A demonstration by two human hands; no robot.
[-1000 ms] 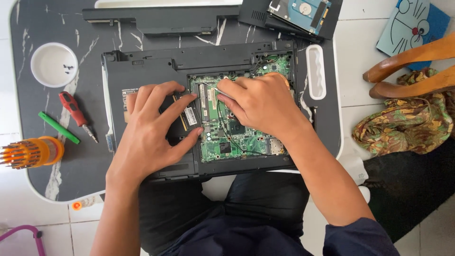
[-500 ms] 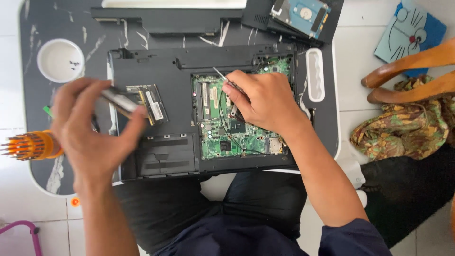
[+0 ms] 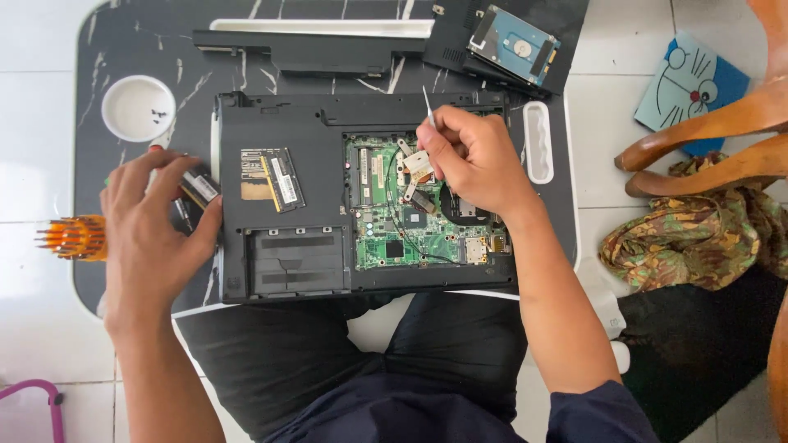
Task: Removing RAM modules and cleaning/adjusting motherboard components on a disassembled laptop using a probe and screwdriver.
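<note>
An opened black laptop base [image 3: 279, 123] lies bottom-up on a dark marbled table [image 3: 123, 41], its green circuit board [image 3: 410, 238] exposed. My left hand [image 3: 152, 238] is left of the laptop, over the table's edge, holding a small memory module [image 3: 199, 187] between fingers and thumb. A second memory module [image 3: 275, 176] still sits in its slot. My right hand [image 3: 476, 160] rests over the board's upper part, gripping a thin metal tool [image 3: 428, 105] whose end sticks up above the fingers.
A white bowl [image 3: 138, 108] with tiny screws sits at the table's left. An orange screwdriver-bit holder [image 3: 78, 238] lies at the left edge. A long black cover [image 3: 312, 53] and a hard drive [image 3: 515, 45] lie behind the laptop. Wooden legs [image 3: 706, 131] and patterned cloth [image 3: 698, 238] are right.
My left hand lifted off the laptop with a memory module and carried it left beyond the laptop's edge. My right hand shifted slightly up and right, uncovering more of the board.
</note>
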